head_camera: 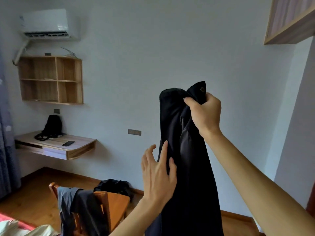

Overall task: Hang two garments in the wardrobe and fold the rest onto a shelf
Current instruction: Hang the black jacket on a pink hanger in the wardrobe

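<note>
The right hand point(203, 113) pinches the dark trousers point(185, 167) at the waistband; they hang straight down below it. The left hand point(158, 172), fingers spread, touches their near edge lower down.

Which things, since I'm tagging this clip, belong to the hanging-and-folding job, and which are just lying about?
Job: dark garment, gripped by the right hand, touched by the left hand; clothes draped on the chair.
Lying about: backpack, phone, desk, wall shelf, air conditioner; dark heap on the floor, unclear.

Matt dark cloth trousers point(185, 150), seemingly metal snap point(202, 89); wood-grain shelf point(51, 80).
</note>
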